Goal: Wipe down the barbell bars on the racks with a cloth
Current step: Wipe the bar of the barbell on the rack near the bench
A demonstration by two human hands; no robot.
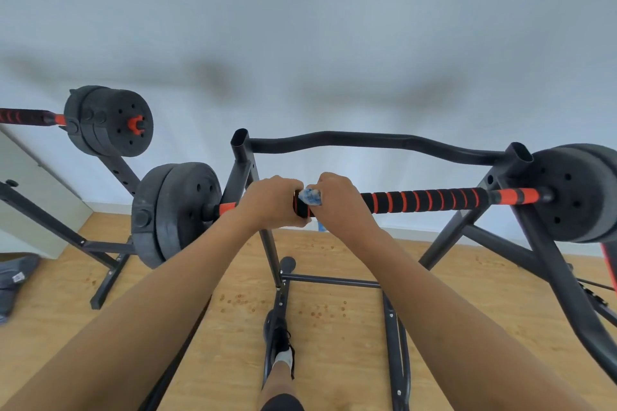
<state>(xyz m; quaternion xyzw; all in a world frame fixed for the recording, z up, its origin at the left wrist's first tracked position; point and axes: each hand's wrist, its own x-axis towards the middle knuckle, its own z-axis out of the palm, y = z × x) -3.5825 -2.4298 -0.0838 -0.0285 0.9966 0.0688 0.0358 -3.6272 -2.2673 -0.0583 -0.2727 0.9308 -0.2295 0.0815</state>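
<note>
The bar [427,201] lies across its rack [367,140] right in front of the person, long axis running 9 o'clock to 3 o'clock with the 3 o'clock end a little higher in view. It has a black foam grip with orange stripes, and plates [173,210] at the 9 o'clock end and more at the 3 o'clock end.

Both hands are on the bar, side by side and almost touching, a little toward 9 o'clock from its middle. The left hand [270,202] is curled over the bare grip and holds the bar itself. The right hand [339,200] is curled over the bar with the cloth [310,196] under it. A blue-and-white bunch of cloth shows at the thumb side, between the two hands, and a small tail hangs below the bar at 6 o'clock. How far the cloth wraps round the bar is hidden by the fingers, so I can't tell.

The relation that matters is that the long open stretch of striped grip runs from the right hand toward 3 o'clock, and the cloth hand is the nearer one to it. A wipe would likely slide that way along the axis, with the left hand steadying the bar. The short part toward 9 o'clock sits under the left hand.

A second bar [23,117], on another rack, is off at 10 o'clock, well apart from both hands.
</note>
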